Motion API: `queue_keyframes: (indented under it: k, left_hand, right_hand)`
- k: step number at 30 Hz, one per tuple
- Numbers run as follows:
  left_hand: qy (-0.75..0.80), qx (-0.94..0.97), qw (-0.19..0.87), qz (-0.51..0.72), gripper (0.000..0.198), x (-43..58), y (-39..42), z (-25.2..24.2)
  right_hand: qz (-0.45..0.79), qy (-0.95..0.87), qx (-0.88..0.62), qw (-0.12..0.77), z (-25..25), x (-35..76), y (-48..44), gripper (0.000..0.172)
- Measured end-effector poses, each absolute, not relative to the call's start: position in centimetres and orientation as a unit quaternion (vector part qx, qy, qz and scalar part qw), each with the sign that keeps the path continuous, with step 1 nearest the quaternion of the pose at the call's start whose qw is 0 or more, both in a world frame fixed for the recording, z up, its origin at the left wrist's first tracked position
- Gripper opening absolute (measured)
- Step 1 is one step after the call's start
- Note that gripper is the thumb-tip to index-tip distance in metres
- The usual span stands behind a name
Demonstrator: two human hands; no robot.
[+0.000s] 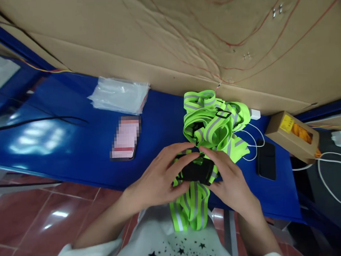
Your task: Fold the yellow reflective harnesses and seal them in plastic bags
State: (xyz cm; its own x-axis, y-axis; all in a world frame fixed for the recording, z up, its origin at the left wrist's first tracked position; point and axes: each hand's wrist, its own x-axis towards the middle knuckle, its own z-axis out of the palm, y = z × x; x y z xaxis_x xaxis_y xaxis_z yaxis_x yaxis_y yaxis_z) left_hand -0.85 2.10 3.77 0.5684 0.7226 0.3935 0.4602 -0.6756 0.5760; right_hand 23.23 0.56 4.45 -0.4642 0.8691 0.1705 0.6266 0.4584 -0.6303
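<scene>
Your left hand [158,179] is clasped on the left end of a black buckle [196,171], thumb underneath and fingers curled over its top edge. Your right hand [231,182] grips the other end of that buckle from the 3 o'clock side, its fingertips meeting your left fingertips above it. The buckle sits between both hands at the near edge of the blue table [76,146], threaded onto a neon green strap [190,207] with grey reflective stripes that hangs down toward your white shirt [163,247] at 6 o'clock.

Just past your fingertips, at 12 o'clock, lies a bundle of the same green straps [212,119], coiled in loops and touching the strap you hold. At 2 o'clock from the hands a dark phone [266,160] lies flat with a white cable [250,138] curling beside it, and farther out that way sits a brown cardboard box [292,136]. At 10 o'clock a phone with a blurred pink screen [126,139] lies on the table, and beyond it a stack of clear plastic bags [120,95]. A wall of cardboard sheet [167,38] stands along the far edge of the table.
</scene>
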Motion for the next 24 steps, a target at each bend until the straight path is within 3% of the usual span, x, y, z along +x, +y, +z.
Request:
queue_keyframes:
  k: [4,9,15,19,24]
  left_hand:
    - [0.347,0.849,0.246,0.315,0.062,-0.8,2.3,3.5]
    - [0.357,0.834,0.236,0.347,0.040,0.1,2.5,2.7]
    - [0.382,0.839,0.214,0.322,0.022,1.2,3.0,2.6]
    - [0.396,0.841,0.235,0.284,0.018,1.5,3.1,3.2]
    - [0.414,0.831,0.284,0.240,0.028,0.8,3.2,3.6]
  right_hand:
    - [0.196,-0.838,-0.449,0.241,4.5,23.5,0.8,0.077]
    - [0.096,-0.861,-0.457,0.204,5.1,22.8,0.6,0.081]
    - [-0.053,-0.872,-0.474,0.107,4.8,21.3,1.1,0.057]
    - [-0.039,-0.885,-0.458,0.072,4.2,21.2,2.1,0.038]
    - [0.009,-0.894,-0.433,0.115,3.9,22.7,3.2,0.036]
